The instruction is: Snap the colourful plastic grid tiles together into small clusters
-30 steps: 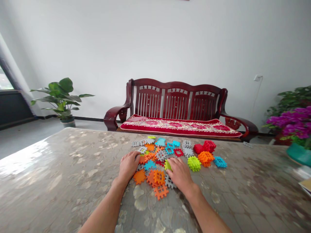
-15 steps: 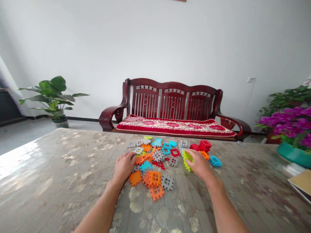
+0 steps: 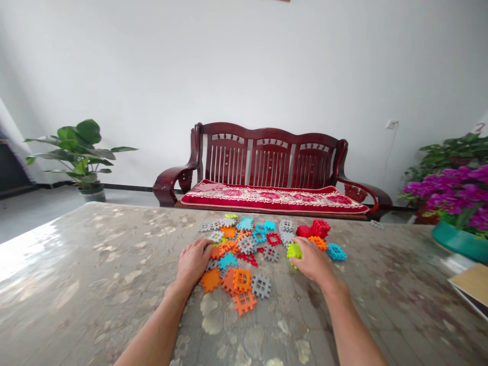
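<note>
A loose pile of notched plastic building tiles in several colours lies mid-table. My left hand [image 3: 193, 262] rests at the pile's left edge, fingers loosely extended, its fingertips beside the orange tiles [image 3: 215, 251]. Nothing shows in its grasp. On the pile's right side my right hand [image 3: 313, 260] is closed, thumb and fingers on lime-green notched tiles [image 3: 293, 250]; the hand partly hides them. Just behind these are grey tiles [image 3: 286, 226]. Red tiles [image 3: 321, 227], an orange tile [image 3: 318, 243] and blue tiles [image 3: 336, 252] sit beyond and right of that hand.
The tiles lie on a table [image 3: 114, 284] with a glossy floral cover. Behind it stands a dark red wooden bench [image 3: 270, 152]. Purple flowers in a teal planter [image 3: 457, 241] and a cardboard-coloured item [image 3: 470, 284] are at the right edge. One grey tile [image 3: 376, 224] lies apart.
The lime-green tiles in my right hand have gone from standing tall to a lower position, and that hand's thumb has shifted. My left hand stays in place. The view has moved slightly.
</note>
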Motion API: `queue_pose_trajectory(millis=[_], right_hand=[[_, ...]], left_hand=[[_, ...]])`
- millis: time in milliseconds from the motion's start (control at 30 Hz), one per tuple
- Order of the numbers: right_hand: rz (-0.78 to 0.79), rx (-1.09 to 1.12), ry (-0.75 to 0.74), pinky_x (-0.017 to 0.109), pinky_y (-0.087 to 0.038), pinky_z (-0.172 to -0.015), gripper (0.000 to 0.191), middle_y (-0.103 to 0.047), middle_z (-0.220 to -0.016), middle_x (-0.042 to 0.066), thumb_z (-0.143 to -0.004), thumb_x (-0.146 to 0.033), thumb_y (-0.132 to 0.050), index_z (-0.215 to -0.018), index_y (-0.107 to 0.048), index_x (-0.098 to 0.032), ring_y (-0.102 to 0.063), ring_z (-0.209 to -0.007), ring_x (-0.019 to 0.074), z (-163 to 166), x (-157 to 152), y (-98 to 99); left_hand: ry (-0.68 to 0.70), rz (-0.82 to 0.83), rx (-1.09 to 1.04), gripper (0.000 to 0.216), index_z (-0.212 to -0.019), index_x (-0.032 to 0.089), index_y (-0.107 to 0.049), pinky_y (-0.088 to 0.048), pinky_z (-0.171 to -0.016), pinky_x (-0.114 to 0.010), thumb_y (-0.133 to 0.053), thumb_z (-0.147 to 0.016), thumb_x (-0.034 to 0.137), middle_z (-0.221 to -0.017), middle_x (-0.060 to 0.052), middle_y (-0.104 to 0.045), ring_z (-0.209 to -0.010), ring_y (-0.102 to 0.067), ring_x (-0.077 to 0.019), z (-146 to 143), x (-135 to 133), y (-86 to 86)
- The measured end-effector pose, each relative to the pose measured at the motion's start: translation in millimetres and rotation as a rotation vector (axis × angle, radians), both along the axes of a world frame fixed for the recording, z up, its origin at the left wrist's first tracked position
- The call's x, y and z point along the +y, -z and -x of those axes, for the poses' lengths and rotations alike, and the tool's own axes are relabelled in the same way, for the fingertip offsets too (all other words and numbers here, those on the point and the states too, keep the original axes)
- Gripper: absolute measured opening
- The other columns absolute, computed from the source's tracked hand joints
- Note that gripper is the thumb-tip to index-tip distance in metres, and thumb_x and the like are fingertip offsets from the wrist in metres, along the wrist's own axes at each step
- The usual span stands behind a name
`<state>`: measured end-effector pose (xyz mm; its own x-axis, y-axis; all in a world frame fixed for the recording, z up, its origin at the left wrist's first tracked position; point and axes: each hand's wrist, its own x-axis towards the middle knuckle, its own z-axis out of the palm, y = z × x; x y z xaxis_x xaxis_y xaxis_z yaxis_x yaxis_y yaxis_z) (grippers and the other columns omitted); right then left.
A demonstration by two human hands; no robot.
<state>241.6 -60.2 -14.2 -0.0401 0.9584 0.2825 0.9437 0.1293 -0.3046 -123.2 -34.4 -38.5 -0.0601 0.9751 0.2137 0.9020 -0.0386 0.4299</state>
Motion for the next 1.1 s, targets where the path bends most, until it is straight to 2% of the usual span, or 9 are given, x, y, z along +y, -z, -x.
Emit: queue_pose_trajectory(millis=[133, 333, 467, 567, 667, 767, 933, 1100], right_hand=[[0.006, -0.002, 0.027, 0.033, -0.04, -0.097, 0.059, -0.057, -0.129, 0.01, -0.066, -0.016, -0.062, -0.125, -0.056, -0.021, -0.054, -0.117, 0.025, 6, -2, 5.1], [-0.003, -0.019, 0.071, 0.03, -0.042, -0.088, 0.045, -0.059, -0.116, 0.008, -0.067, -0.015, -0.061, -0.112, -0.06, -0.023, -0.056, -0.11, 0.023, 8, -1, 9.1], [-0.01, -0.039, 0.084, 0.031, -0.042, -0.09, 0.045, -0.059, -0.114, 0.008, -0.066, -0.015, -0.062, -0.11, -0.06, -0.021, -0.057, -0.109, 0.0233, 6, -2, 7.1], [-0.078, -0.044, 0.07, 0.035, -0.042, -0.093, 0.045, -0.06, -0.116, 0.009, -0.07, -0.023, -0.065, -0.114, -0.06, -0.02, -0.056, -0.11, 0.0256, 7, -2, -0.2], [-0.176, 0.004, -0.004, 0.038, -0.041, -0.097, 0.04, -0.061, -0.118, 0.009, -0.076, -0.028, -0.061, -0.116, -0.06, -0.021, -0.055, -0.112, 0.0252, 20, -1, -8.1], [-0.191, 0.104, -0.136, 0.036, -0.041, -0.099, 0.028, -0.063, -0.116, 0.007, -0.081, -0.025, -0.056, -0.108, -0.064, -0.022, -0.056, -0.111, 0.0216, 46, -3, -8.5], [-0.117, 0.224, -0.279, 0.034, -0.044, -0.096, 0.023, -0.065, -0.112, 0.006, -0.082, -0.018, -0.054, -0.1, -0.068, -0.023, -0.059, -0.107, 0.0197, 87, -11, 10.4], [-0.132, 0.251, -0.29, 0.036, -0.045, -0.096, 0.022, -0.065, -0.111, 0.006, -0.08, -0.011, -0.054, -0.09, -0.07, -0.023, -0.059, -0.108, 0.0209, 93, -14, 28.8]], left_hand=[[-0.007, 0.007, -0.002, 0.036, -0.111, 0.028, -0.067, -0.039, -0.1, -0.035, -0.038, -0.091, 0.035, -0.123, -0.003, -0.067, -0.113, -0.059, -0.0217, 0, 1, 1.1], [-0.001, 0.005, -0.007, 0.036, -0.112, 0.028, -0.067, -0.038, -0.101, -0.037, -0.038, -0.091, 0.036, -0.123, -0.003, -0.067, -0.114, -0.058, -0.0223, 2, 3, 3.7], [-0.007, -0.008, -0.018, 0.036, -0.113, 0.027, -0.066, -0.038, -0.102, -0.036, -0.039, -0.091, 0.035, -0.123, -0.004, -0.066, -0.114, -0.058, -0.0221, 0, 0, 2.0], [-0.01, -0.016, -0.014, 0.037, -0.115, 0.026, -0.065, -0.038, -0.102, -0.037, -0.039, -0.091, 0.034, -0.126, -0.005, -0.064, -0.115, -0.058, -0.0228, -2, -3, -1.9], [0.002, -0.03, -0.008, 0.036, -0.113, 0.027, -0.067, -0.037, -0.103, -0.038, -0.039, -0.091, 0.035, -0.126, -0.004, -0.064, -0.117, -0.057, -0.0228, -5, -5, -6.0], [0.036, -0.038, -0.018, 0.033, -0.103, 0.027, -0.07, -0.038, -0.101, -0.035, -0.04, -0.091, 0.035, -0.123, -0.003, -0.066, -0.115, -0.058, -0.0206, -6, -6, -8.8], [0.06, -0.042, -0.01, 0.035, -0.09, 0.024, -0.071, -0.041, -0.091, -0.028, -0.039, -0.092, 0.037, -0.107, -0.004, -0.071, -0.101, -0.063, -0.0178, -8, -7, -13.0], [0.082, -0.003, 0.061, 0.035, -0.078, 0.022, -0.069, -0.04, -0.089, -0.031, -0.04, -0.09, 0.036, -0.093, -0.004, -0.072, -0.092, -0.063, -0.0185, -10, -10, -20.6]])
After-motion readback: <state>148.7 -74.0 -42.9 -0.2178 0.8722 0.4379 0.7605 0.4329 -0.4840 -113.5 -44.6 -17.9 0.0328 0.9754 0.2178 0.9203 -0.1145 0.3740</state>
